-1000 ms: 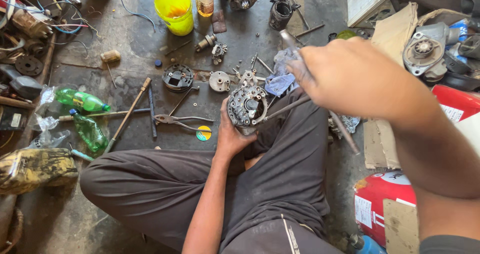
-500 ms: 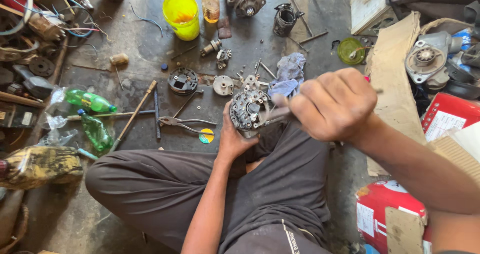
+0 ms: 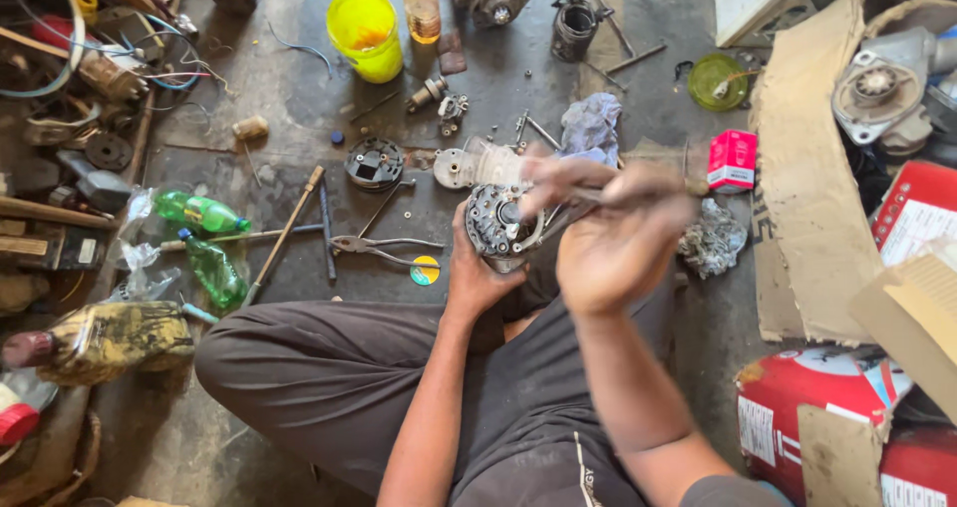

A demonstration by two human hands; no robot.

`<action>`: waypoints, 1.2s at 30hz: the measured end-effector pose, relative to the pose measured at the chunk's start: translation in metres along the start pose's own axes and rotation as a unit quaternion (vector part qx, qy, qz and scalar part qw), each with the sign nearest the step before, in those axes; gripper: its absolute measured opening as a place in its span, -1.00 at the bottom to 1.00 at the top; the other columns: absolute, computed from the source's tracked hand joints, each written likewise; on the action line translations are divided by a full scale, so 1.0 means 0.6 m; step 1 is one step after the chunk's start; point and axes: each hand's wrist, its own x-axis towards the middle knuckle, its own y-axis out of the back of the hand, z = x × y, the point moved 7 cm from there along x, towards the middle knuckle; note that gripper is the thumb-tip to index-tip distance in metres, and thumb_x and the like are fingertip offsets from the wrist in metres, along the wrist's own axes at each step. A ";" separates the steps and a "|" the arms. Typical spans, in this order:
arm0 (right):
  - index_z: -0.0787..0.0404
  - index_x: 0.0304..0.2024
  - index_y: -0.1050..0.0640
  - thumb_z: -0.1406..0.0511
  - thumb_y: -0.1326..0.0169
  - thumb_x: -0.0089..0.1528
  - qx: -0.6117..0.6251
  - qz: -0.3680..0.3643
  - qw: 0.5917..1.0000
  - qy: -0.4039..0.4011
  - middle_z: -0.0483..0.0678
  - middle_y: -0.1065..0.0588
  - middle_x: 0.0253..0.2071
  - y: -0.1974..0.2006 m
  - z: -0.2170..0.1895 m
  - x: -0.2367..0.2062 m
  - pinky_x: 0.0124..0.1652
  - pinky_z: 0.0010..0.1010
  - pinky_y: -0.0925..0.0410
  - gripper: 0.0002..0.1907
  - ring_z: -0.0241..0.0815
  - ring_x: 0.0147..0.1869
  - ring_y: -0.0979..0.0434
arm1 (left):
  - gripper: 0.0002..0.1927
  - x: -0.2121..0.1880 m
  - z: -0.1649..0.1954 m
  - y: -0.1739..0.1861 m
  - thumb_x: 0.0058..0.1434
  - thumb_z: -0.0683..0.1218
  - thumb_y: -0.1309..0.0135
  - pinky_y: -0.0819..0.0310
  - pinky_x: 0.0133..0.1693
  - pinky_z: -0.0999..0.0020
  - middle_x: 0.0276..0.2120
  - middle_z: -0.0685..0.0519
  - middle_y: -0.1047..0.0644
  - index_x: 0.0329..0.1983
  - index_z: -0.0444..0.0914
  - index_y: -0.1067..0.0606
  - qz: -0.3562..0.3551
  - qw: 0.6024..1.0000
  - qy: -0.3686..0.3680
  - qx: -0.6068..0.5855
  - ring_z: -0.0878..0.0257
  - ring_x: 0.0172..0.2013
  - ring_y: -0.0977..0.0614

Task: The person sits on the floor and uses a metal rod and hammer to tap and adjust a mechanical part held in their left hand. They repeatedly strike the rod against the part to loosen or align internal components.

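Floor (image 3: 289, 108): stained concrete, as I see it. On it: yellow tub (image 3: 366, 33), pliers (image 3: 384, 248), two green bottles (image 3: 204, 243) (lying flat), blue rag (image 3: 591, 128), red box (image 3: 733, 160), cardboard sheet (image 3: 812, 188).

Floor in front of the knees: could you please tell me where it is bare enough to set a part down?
One bare patch lies between the yellow tub, the round black part and the wire pile. Another lies between the blue rag and the green lid. It is crowded around the pliers and green bottles.
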 end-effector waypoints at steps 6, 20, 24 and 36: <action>0.15 -0.28 -0.35 -0.01 0.11 0.44 0.112 -0.307 0.812 -0.483 0.32 -0.45 -0.08 0.014 0.012 0.041 -0.07 -0.02 -0.47 -0.60 0.22 0.03 -0.48 | 0.30 0.000 0.007 0.006 -0.27 -0.10 -0.47 -0.39 0.26 0.09 0.28 -0.26 -0.38 0.50 -0.25 0.04 0.001 1.000 -0.001 -0.017 -0.14 0.28 -0.48; 0.22 -0.42 -0.43 0.06 -0.01 0.40 -0.598 -0.301 0.628 0.396 0.19 -0.41 -0.15 -0.124 -0.087 0.071 0.06 -0.08 -0.30 -0.58 0.10 0.06 -0.40 | 0.29 -0.008 0.023 0.011 -0.14 -0.02 -0.44 -0.17 0.39 0.02 0.39 -0.36 -0.20 0.54 -0.36 0.10 0.038 0.998 -0.047 0.018 -0.22 0.40 -0.29; 0.26 -0.32 -0.41 -0.02 0.11 0.40 -0.326 -0.122 0.896 0.276 0.20 -0.39 -0.15 -0.047 -0.075 0.047 0.08 -0.11 -0.37 -0.52 0.09 0.01 -0.44 | 0.22 -0.009 0.046 0.021 -0.03 0.02 -0.37 -0.04 0.45 0.01 0.46 -0.36 -0.12 0.55 -0.41 0.09 0.048 0.997 -0.058 -0.003 -0.20 0.48 -0.17; 0.37 -0.10 -0.36 0.08 0.14 0.58 -0.007 -0.149 0.947 -0.284 0.04 -0.37 -0.55 0.054 0.032 0.050 -0.55 -0.49 -0.17 -0.57 -0.24 -0.56 -0.31 | -0.60 0.048 0.267 0.020 0.39 -0.22 -0.04 -0.44 0.21 0.22 0.12 -0.22 -0.53 0.29 -0.31 -0.37 -0.202 0.966 -0.147 -0.072 -0.11 0.19 -0.59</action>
